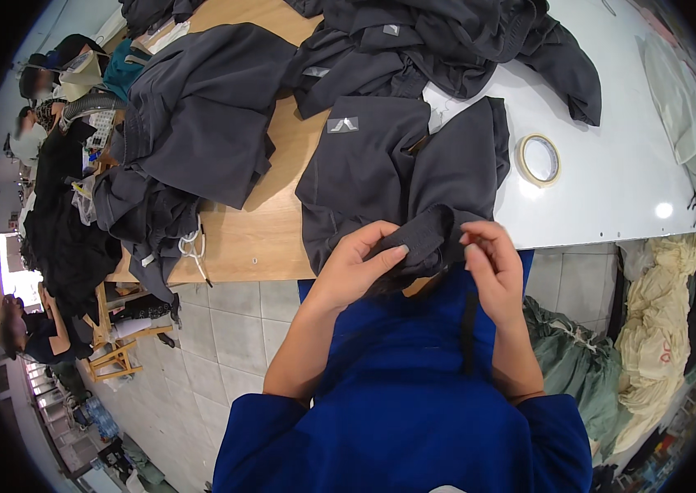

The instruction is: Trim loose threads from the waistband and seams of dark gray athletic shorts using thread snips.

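A pair of dark grey shorts lies on the table in front of me, legs pointing away, a small shiny patch on the left leg. Their ribbed waistband is folded up at the near edge. My left hand is closed on the waistband, thumb on top and fingers behind the cloth. Just off the waistband's right side is my right hand, its fingers curled toward the thumb in a pinch. Whatever is between those fingertips is too small to make out.
A roll of tape lies on the white tabletop to the right. Dark grey garments are heaped at the back and on the left of the wooden tabletop. Cream cloth sacks stand right; other people work far left.
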Demonstrator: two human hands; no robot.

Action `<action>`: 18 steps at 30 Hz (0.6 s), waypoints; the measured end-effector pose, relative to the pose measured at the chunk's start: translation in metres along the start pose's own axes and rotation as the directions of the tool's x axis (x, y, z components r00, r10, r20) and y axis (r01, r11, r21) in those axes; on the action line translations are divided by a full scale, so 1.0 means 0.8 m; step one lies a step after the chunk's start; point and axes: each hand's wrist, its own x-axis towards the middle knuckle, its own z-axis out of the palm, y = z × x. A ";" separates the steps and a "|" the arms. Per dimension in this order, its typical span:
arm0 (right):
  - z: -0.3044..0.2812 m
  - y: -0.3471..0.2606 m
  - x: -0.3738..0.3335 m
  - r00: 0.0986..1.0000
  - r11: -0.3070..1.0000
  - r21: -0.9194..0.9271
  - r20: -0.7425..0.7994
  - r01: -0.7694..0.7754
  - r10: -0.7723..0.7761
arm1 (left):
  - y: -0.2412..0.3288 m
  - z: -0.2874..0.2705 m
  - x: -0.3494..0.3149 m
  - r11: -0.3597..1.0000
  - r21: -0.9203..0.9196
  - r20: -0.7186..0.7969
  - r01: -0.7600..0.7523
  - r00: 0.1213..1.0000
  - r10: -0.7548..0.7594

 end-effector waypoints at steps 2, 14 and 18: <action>0.001 -0.005 0.002 0.998 0.992 -0.119 -0.041 0.052 -0.057 | 0.000 0.004 -0.001 0.999 -0.050 -0.015 -0.013 1.000 0.012; 0.000 -0.034 0.001 0.965 0.789 -0.561 0.079 0.250 -0.249 | 0.000 0.015 -0.003 0.831 0.534 -0.088 -0.156 0.967 0.239; 0.004 -0.036 0.003 0.955 0.777 -0.563 0.084 0.282 -0.286 | -0.001 0.016 -0.005 0.831 0.536 -0.098 -0.151 0.966 0.238</action>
